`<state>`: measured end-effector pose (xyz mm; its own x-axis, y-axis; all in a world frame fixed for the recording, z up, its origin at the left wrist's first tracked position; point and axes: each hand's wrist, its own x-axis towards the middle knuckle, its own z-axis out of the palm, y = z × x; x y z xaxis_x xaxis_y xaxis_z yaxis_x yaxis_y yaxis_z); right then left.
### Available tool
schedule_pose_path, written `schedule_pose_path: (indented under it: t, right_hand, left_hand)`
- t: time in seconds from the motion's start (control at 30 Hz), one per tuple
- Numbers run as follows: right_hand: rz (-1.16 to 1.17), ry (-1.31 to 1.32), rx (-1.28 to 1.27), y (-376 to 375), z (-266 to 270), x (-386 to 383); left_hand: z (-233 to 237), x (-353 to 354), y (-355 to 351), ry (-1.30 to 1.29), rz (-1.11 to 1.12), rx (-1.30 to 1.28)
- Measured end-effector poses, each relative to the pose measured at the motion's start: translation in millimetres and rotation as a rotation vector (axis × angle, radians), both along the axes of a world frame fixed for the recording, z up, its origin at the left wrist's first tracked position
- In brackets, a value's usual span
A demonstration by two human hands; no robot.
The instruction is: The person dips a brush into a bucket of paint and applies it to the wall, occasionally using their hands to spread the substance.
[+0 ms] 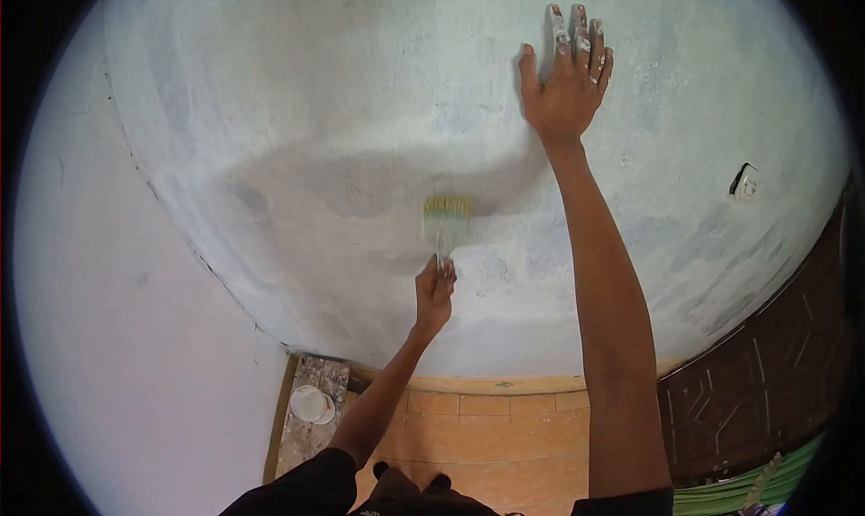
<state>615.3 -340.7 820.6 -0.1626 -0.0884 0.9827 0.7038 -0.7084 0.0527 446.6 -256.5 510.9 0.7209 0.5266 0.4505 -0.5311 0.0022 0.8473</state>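
Observation:
My left hand (pixel 434 295) is closed around the handle of a wide paintbrush (pixel 447 223), whose yellowish bristles point up against the wall. The brush looks pale and smeared with paint. Higher and to the right, my right hand (pixel 566 88) lies with spread fingers on the wall (pixel 360 93); white paint marks its fingers. The wall is pale greenish white with uneven grey-blue patches. Whether the bristles press on the surface or just hover by it is hard to tell.
A white tub (pixel 311 404) stands on a paint-spattered wooden bench (pixel 311 372) at lower left. A wall socket (pixel 746 183) sits at the right. A dark carved wooden door or panel (pixel 757 381) and green fabric (pixel 766 480) are at lower right. Orange tiles (pixel 487 426) cover the floor.

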Motion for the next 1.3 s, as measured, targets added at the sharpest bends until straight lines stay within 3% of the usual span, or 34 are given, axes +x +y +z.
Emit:
schedule_pose_path:
  t: [0.13,0.23,0.37,0.43,0.57,0.7,0.83,0.93,1.07,1.17,1.3]
  right_hand:
    - [-0.002,-0.04,-0.016,-1.0,0.5,-9.1]
    - [0.034,-0.046,-0.005,0.0,0.2,-8.9]
    - [0.035,-0.026,-0.008,-1.0,1.7,-12.5]
    - [0.026,-0.02,-0.008,-1.4,0.7,-12.1]
    - [0.034,-0.041,-0.004,-1.0,0.2,-8.4]
    - [0.057,-0.05,0.001,0.3,-0.3,-8.9]
    - [0.056,-0.058,-0.007,-1.4,-0.1,-8.1]
    - [0.018,-0.043,-0.009,-1.7,-1.3,-7.2]
    - [-0.01,-0.032,-0.023,-1.9,-1.4,-3.3]
    - [0.051,-0.075,-0.008,-0.7,-1.0,-2.5]
    - [0.014,0.013,-0.054,-5.1,0.1,-17.8]
  left_hand:
    - [88.5,8.9,-1.1,-0.034,0.016,0.008]
    - [104.9,24.6,6.4,-0.031,-0.036,0.001]
    - [7.5,36.5,0.9,-0.039,0.033,0.062]
    - [-7.2,14.7,-14.6,0.035,0.021,0.036]
    - [20.1,16.9,-30.1,-0.067,-0.071,-0.022]
    - [65.1,39.2,-30.8,0.0,-0.139,-0.046]
    - [-15.5,46.2,-28.3,0.014,0.032,0.154]
    - [-49.8,27.3,-32.8,0.021,-0.072,-0.007]
    - [19.5,26.2,-41.6,-0.048,-0.021,0.044]
    - [59.7,42.3,-33.8,-0.066,-0.109,-0.049]
    - [-8.7,59.8,-26.0,-0.04,-0.031,0.009]
